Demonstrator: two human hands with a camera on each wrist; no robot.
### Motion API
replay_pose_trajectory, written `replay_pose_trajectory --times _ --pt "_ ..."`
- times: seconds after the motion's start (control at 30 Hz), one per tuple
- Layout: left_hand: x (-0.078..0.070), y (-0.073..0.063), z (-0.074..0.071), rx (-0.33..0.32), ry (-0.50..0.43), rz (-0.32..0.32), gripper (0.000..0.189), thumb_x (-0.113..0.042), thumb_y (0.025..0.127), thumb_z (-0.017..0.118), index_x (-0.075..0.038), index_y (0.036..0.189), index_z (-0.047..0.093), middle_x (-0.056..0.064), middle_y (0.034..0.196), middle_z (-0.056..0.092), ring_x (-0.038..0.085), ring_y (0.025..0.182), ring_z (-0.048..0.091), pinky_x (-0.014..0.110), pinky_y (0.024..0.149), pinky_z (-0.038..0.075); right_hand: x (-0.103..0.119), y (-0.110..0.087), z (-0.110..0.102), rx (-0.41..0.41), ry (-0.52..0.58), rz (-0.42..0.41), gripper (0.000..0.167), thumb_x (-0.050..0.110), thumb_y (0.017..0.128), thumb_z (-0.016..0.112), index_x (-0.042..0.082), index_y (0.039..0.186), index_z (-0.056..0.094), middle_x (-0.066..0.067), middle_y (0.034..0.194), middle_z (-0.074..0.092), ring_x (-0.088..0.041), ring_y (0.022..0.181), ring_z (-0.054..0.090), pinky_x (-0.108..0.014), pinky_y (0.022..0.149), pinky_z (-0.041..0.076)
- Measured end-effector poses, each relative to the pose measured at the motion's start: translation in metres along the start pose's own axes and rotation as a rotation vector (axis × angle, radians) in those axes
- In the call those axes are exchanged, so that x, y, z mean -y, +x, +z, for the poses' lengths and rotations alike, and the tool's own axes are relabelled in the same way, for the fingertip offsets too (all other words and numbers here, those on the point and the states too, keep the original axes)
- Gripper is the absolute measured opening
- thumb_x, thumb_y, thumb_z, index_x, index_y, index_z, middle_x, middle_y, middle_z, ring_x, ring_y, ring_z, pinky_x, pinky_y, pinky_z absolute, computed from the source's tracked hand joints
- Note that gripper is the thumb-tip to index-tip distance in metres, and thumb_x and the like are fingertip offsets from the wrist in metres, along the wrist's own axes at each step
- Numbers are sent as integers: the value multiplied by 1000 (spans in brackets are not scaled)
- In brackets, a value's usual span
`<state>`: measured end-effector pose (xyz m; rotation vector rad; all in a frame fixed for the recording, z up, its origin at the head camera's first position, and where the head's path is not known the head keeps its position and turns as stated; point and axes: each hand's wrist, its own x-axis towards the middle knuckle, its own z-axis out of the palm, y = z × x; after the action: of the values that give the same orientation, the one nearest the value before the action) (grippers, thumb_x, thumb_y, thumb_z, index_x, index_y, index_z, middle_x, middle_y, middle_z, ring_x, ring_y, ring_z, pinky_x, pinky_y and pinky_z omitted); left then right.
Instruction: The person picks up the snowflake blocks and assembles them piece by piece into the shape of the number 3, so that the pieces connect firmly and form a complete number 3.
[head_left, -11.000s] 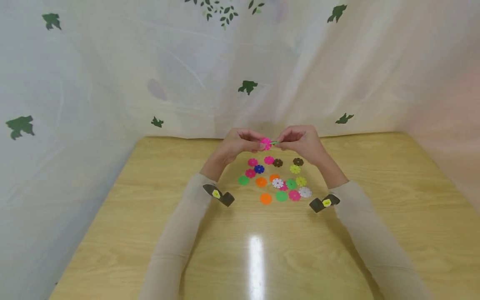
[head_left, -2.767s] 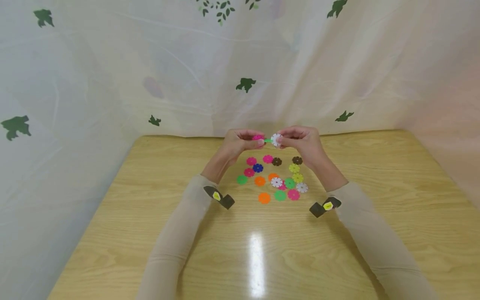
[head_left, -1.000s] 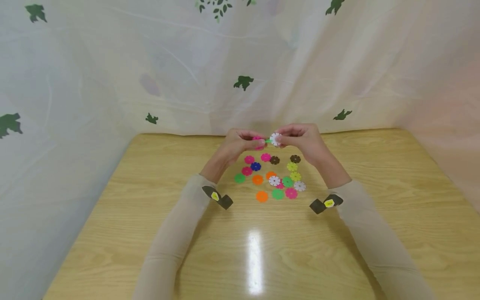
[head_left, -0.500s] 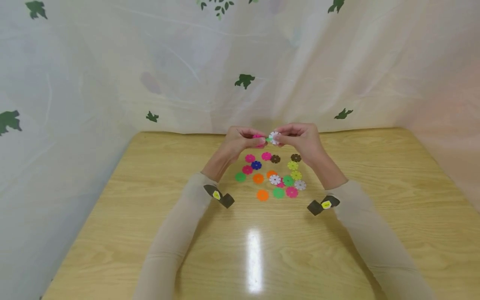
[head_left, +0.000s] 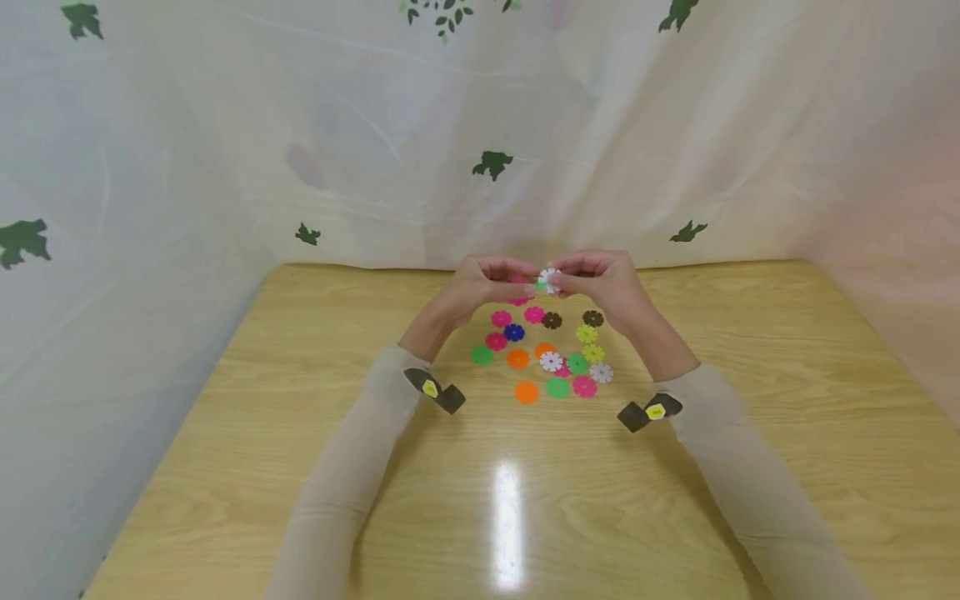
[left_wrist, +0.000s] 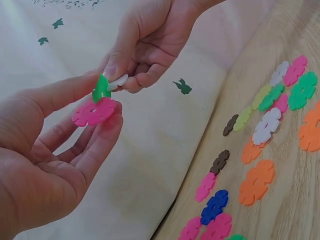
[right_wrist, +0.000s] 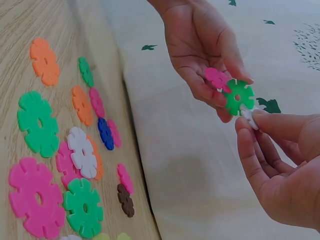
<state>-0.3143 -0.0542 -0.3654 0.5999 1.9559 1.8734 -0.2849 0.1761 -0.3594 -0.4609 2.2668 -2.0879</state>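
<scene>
In the head view my left hand [head_left: 476, 287] and right hand [head_left: 603, 279] meet above the table's far edge. The left hand holds a pink notched interlocking disc [left_wrist: 94, 112] with a green disc [right_wrist: 239, 97] standing at an angle to it, apparently slotted together. A left finger also touches the green disc's edge. My right thumb and fingers pinch a white disc [right_wrist: 249, 119], its rim against the green disc's edge. How deep the white one sits in a notch cannot be told, as the right fingertips cover part of it.
Loose discs lie on the wooden table [head_left: 450, 500] below the hands: several pink [head_left: 585, 387], green [head_left: 558, 388] and orange [head_left: 527, 392], plus blue [head_left: 513, 332], brown [head_left: 593, 318], yellow [head_left: 587, 333] and white [head_left: 602, 372] ones. A pale curtain [head_left: 375, 167] hangs behind.
Eleven seconds ago the right hand held the green disc at the pink one; by 2.8 seconds ago it held a white disc. Since half a second ago, the left thumb and joined discs have shifted slightly.
</scene>
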Motion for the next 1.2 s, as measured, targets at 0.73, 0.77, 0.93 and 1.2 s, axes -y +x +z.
replay_pose_trajectory --times 0.73,0.77,0.93,1.2 --pt "5 3 8 -29 21 -107 18 -15 97 67 -6 112 69 0 101 70 18 98 64 41 98 53 1 0 5 36 -163 -4 25 10 95 72 -8 113 72 4 93 77 -14 83 74 -31 83 63" --pt "5 3 8 -33 20 -104 17 -15 97 66 -6 111 69 1 101 70 18 98 64 41 97 53 2 0 4 45 -167 3 25 10 95 72 -8 113 72 3 94 77 -14 84 74 -31 83 63" --pt "6 4 7 -65 7 -108 13 -14 97 64 -8 108 66 1 100 68 18 97 63 34 88 53 4 0 -5 111 -208 37 28 11 97 70 -4 120 70 -4 100 76 -15 88 73 -27 82 62" --pt "8 6 3 -138 -22 -127 5 -15 99 59 -11 104 59 2 99 63 19 98 61 33 87 51 3 -9 -25 296 -414 113 29 13 94 74 -2 119 70 -19 109 75 -23 94 74 -29 83 62"
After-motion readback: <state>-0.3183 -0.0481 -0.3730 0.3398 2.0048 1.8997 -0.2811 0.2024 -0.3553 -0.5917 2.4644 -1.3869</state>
